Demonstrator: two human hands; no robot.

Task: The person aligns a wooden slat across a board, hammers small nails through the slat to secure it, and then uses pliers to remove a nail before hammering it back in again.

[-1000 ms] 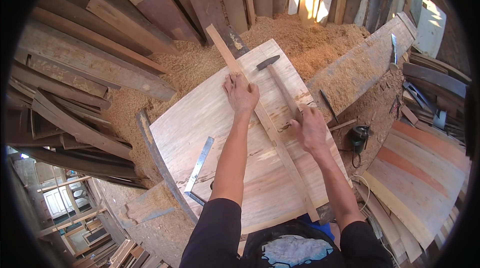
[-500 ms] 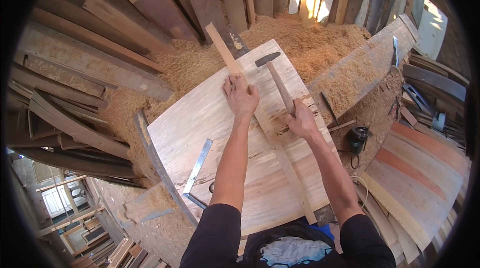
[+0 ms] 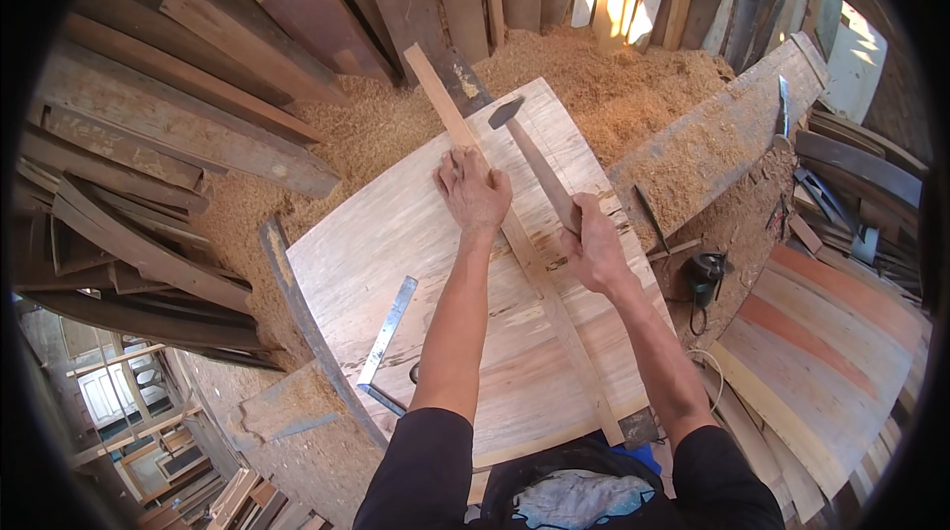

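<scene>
My left hand [image 3: 475, 192] grips a long narrow wooden strip [image 3: 534, 263], fingers curled at its left edge and thumb on the other side. The strip lies slantwise across a broad pale wooden panel [image 3: 376, 243] and juts past its far edge. A hammer [image 3: 539, 164] is in my right hand [image 3: 597, 245], fingers closed round the lower handle. Its dark head [image 3: 506, 112] is just right of the strip, near the panel's far edge; whether it touches the wood I cannot tell. To the left of my left forearm, a metal square [image 3: 388, 337] rests on the panel.
Stacked boards [image 3: 188, 124] lean at the far side and left, behind heaped sawdust [image 3: 376, 124]. A dusty plank [image 3: 722, 134] runs off to the right. A dark green power tool [image 3: 705, 275] sits right of the panel, near a striped wooden panel [image 3: 821, 342].
The hammer's head has swung left toward the strip and turned. My right hand has shifted slightly with it. My left hand stays on the strip.
</scene>
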